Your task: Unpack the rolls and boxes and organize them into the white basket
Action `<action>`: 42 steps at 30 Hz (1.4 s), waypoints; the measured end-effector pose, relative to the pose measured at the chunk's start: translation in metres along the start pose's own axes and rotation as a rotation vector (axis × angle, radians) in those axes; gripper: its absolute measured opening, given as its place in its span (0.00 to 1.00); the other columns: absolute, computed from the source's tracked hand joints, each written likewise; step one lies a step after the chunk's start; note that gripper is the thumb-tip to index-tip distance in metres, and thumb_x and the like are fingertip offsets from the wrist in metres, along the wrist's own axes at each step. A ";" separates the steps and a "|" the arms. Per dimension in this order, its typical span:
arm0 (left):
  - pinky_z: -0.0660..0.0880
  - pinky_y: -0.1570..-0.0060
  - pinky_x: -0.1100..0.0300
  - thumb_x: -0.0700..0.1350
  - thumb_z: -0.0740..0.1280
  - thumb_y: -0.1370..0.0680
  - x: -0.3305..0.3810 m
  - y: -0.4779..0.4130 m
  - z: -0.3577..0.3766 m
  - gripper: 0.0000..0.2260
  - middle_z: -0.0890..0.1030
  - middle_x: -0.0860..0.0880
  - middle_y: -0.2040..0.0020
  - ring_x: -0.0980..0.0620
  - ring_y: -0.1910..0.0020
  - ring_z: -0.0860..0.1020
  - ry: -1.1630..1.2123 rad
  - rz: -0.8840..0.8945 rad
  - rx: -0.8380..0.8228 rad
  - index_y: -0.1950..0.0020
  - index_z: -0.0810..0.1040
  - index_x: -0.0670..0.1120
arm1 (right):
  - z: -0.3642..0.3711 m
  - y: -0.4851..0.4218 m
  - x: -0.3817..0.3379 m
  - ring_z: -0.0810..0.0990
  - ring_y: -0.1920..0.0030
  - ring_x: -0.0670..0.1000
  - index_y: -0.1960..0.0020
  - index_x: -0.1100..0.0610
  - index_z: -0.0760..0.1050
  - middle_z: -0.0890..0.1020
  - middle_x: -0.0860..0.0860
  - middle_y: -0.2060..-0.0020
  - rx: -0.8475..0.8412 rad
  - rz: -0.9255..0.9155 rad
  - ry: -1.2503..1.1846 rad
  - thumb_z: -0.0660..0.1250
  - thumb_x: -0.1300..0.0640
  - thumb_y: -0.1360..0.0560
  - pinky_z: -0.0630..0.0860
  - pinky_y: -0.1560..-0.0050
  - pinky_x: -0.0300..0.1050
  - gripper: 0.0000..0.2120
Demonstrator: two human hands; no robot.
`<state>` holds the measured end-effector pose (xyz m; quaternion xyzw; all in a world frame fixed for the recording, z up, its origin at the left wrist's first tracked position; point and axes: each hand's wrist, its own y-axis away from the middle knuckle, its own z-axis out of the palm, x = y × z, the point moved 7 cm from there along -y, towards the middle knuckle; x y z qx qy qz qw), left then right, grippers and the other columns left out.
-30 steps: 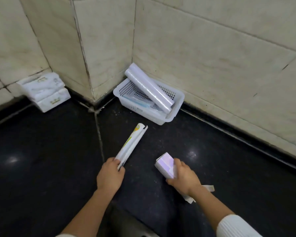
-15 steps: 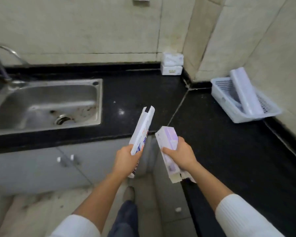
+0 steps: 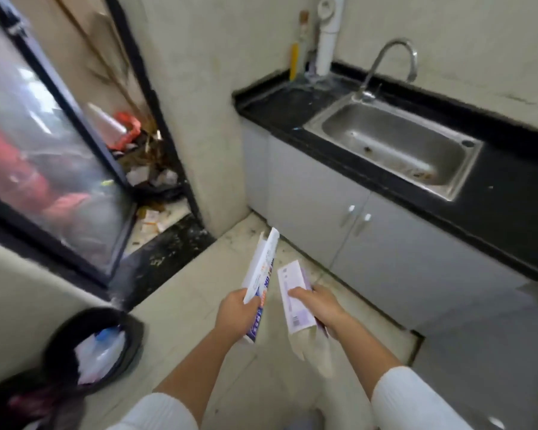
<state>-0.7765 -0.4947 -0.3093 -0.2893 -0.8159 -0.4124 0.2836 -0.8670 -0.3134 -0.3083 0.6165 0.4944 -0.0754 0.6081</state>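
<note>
My left hand [image 3: 237, 312] grips a long, narrow white box with blue and orange print [image 3: 260, 276], its open end pointing up and away. My right hand [image 3: 319, 305] holds a flattened white and purple box [image 3: 293, 296] with a loose flap hanging below it. Both boxes are held over the pale floor in front of me, close together but apart. The white basket and the rolls are out of view.
A black-lined trash bin [image 3: 94, 346] holding plastic waste stands on the floor at lower left. A steel sink [image 3: 395, 147] with a curved tap [image 3: 389, 63] sits in the black counter [image 3: 510, 197] at right, over grey cabinet doors [image 3: 323, 209]. A glass door [image 3: 44, 156] and debris are at left.
My view has swung left, away from the counter corner with the basket, past the sink, toward the floor and the bin. Both hands still hold their boxes, carried off the counter.
</note>
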 end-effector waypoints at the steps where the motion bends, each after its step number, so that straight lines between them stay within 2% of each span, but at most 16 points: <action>1: 0.72 0.68 0.62 0.45 0.66 0.26 -0.028 0.002 -0.025 0.07 0.82 0.44 0.60 0.45 0.62 0.80 0.020 -0.032 0.022 0.57 0.81 0.43 | 0.035 0.001 -0.003 0.82 0.67 0.51 0.47 0.61 0.77 0.84 0.55 0.59 -0.046 0.017 0.023 0.70 0.52 0.29 0.70 0.76 0.34 0.16; 5: 0.73 0.70 0.63 0.46 0.65 0.25 -0.135 0.011 -0.124 0.04 0.82 0.45 0.59 0.51 0.65 0.80 0.074 -0.135 0.080 0.56 0.78 0.48 | 0.172 0.003 -0.008 0.80 0.67 0.53 0.48 0.62 0.76 0.82 0.55 0.60 -0.181 0.078 0.088 0.66 0.54 0.30 0.73 0.70 0.38 0.15; 8: 0.77 0.65 0.58 0.43 0.63 0.24 -0.227 0.014 -0.193 0.08 0.82 0.43 0.58 0.45 0.61 0.82 0.077 -0.236 0.065 0.53 0.80 0.42 | 0.280 0.007 0.000 0.79 0.67 0.55 0.50 0.63 0.77 0.81 0.56 0.62 -0.228 0.115 0.117 0.67 0.53 0.33 0.71 0.68 0.40 0.16; 10: 0.78 0.58 0.51 0.43 0.62 0.25 -0.288 0.014 -0.231 0.09 0.83 0.40 0.58 0.41 0.59 0.82 0.079 -0.323 0.046 0.56 0.79 0.40 | 0.348 0.010 0.014 0.79 0.67 0.56 0.54 0.63 0.79 0.81 0.57 0.64 -0.250 0.169 0.111 0.70 0.51 0.35 0.71 0.65 0.42 0.17; 13: 0.77 0.57 0.52 0.41 0.62 0.26 -0.364 0.014 -0.277 0.09 0.83 0.38 0.58 0.39 0.57 0.82 0.120 -0.441 0.076 0.60 0.80 0.39 | 0.433 0.010 0.032 0.78 0.70 0.53 0.58 0.61 0.77 0.81 0.53 0.67 -0.247 0.215 0.127 0.73 0.48 0.33 0.71 0.67 0.42 0.16; 18: 0.71 0.70 0.62 0.38 0.62 0.24 -0.461 -0.013 -0.305 0.07 0.80 0.42 0.63 0.45 0.64 0.80 0.264 -0.552 0.138 0.59 0.76 0.39 | 0.544 -0.019 0.057 0.80 0.58 0.53 0.54 0.55 0.72 0.79 0.53 0.56 -0.270 0.260 0.131 0.74 0.47 0.32 0.72 0.66 0.44 0.16; 24: 0.69 0.62 0.55 0.41 0.63 0.25 -0.572 -0.100 -0.303 0.07 0.80 0.39 0.59 0.41 0.59 0.78 0.247 -0.610 0.195 0.60 0.75 0.38 | 0.650 -0.103 0.110 0.81 0.57 0.56 0.50 0.58 0.77 0.83 0.57 0.54 -0.325 0.319 0.124 0.72 0.51 0.31 0.74 0.63 0.44 0.14; 28: 0.70 0.66 0.60 0.43 0.63 0.25 -0.631 -0.163 -0.291 0.10 0.81 0.43 0.54 0.48 0.61 0.78 0.233 -0.564 0.192 0.47 0.79 0.43 | 0.702 -0.167 0.154 0.82 0.56 0.57 0.52 0.60 0.79 0.84 0.59 0.54 -0.303 0.336 0.085 0.72 0.54 0.31 0.78 0.58 0.48 0.12; 31: 0.72 0.55 0.57 0.45 0.65 0.25 -0.662 -0.196 -0.284 0.15 0.80 0.45 0.42 0.46 0.49 0.79 0.253 -0.509 0.202 0.39 0.77 0.48 | 0.731 -0.199 0.175 0.82 0.52 0.61 0.51 0.61 0.79 0.84 0.60 0.55 -0.316 0.363 0.018 0.70 0.52 0.31 0.78 0.51 0.52 0.14; 32: 0.73 0.52 0.55 0.46 0.66 0.24 -0.670 -0.201 -0.283 0.15 0.78 0.46 0.39 0.46 0.45 0.78 0.280 -0.505 0.203 0.37 0.75 0.50 | 0.737 -0.205 0.178 0.79 0.58 0.59 0.54 0.60 0.80 0.83 0.62 0.56 -0.324 0.368 -0.001 0.70 0.52 0.31 0.78 0.48 0.53 0.12; 33: 0.73 0.49 0.54 0.46 0.66 0.24 -0.676 -0.204 -0.282 0.15 0.77 0.46 0.37 0.46 0.44 0.77 0.308 -0.504 0.205 0.38 0.74 0.52 | 0.740 -0.209 0.181 0.82 0.49 0.63 0.55 0.59 0.79 0.82 0.61 0.53 -0.329 0.370 0.001 0.70 0.53 0.30 0.77 0.43 0.55 0.09; 34: 0.73 0.48 0.54 0.46 0.65 0.24 -0.680 -0.203 -0.280 0.12 0.77 0.45 0.37 0.47 0.46 0.77 0.317 -0.509 0.211 0.40 0.74 0.53 | 0.741 -0.210 0.183 0.77 0.41 0.60 0.56 0.57 0.78 0.81 0.58 0.52 -0.331 0.368 0.009 0.69 0.54 0.28 0.76 0.40 0.55 0.06; 35: 0.73 0.46 0.53 0.46 0.65 0.24 -0.682 -0.199 -0.280 0.12 0.77 0.44 0.36 0.47 0.46 0.77 0.311 -0.518 0.219 0.40 0.74 0.51 | 0.739 -0.208 0.184 0.80 0.50 0.56 0.57 0.55 0.77 0.81 0.56 0.54 -0.327 0.366 0.019 0.69 0.55 0.27 0.75 0.40 0.55 0.04; 38: 0.72 0.41 0.53 0.45 0.66 0.23 -0.674 -0.181 -0.283 0.20 0.76 0.42 0.33 0.43 0.38 0.76 0.314 -0.561 0.225 0.31 0.73 0.45 | 0.722 -0.193 0.173 0.80 0.47 0.54 0.53 0.57 0.77 0.80 0.55 0.53 -0.308 0.351 0.030 0.68 0.56 0.26 0.77 0.43 0.51 0.04; 40: 0.71 0.44 0.56 0.45 0.65 0.22 -0.649 -0.167 -0.290 0.19 0.75 0.42 0.32 0.42 0.36 0.74 0.284 -0.528 0.199 0.31 0.72 0.45 | 0.708 -0.175 0.152 0.81 0.52 0.55 0.50 0.60 0.77 0.80 0.59 0.54 -0.294 0.324 0.021 0.68 0.57 0.26 0.79 0.51 0.47 0.08; 42: 0.68 0.48 0.59 0.46 0.64 0.22 -0.614 -0.153 -0.306 0.18 0.75 0.43 0.33 0.43 0.36 0.74 0.218 -0.501 0.212 0.33 0.73 0.44 | 0.691 -0.152 0.125 0.78 0.56 0.54 0.49 0.63 0.78 0.79 0.57 0.56 -0.276 0.291 0.012 0.68 0.57 0.26 0.78 0.56 0.45 0.10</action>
